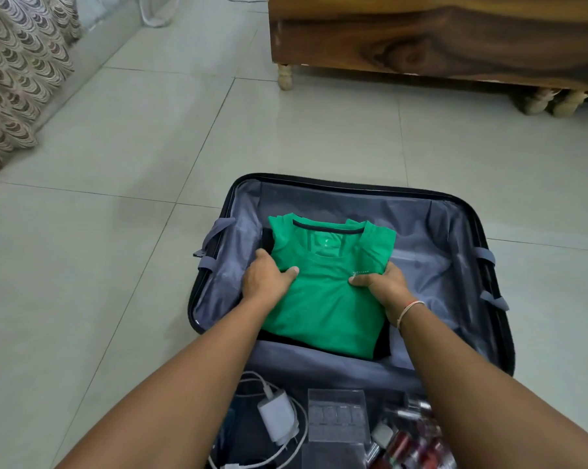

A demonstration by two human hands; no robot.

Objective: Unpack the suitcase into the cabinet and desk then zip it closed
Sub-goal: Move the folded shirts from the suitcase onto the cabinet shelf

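An open dark suitcase (468,211) with grey lining lies on the tiled floor. In its far half sits a folded green T-shirt (326,299) on top of a dark folded garment (384,346). My left hand (267,280) grips the shirt's left edge, thumb on top and fingers tucked under. On the shirt's right edge my right hand (384,286) holds the same way. The near half holds a white charger with cable (277,418), a clear plastic box (338,418) and several small reddish bottles (417,445).
A wooden cabinet (438,35) on short turned legs stands at the back right. A patterned curtain (18,72) hangs at the left. Pale floor tiles (123,184) stretch between them and around the suitcase.
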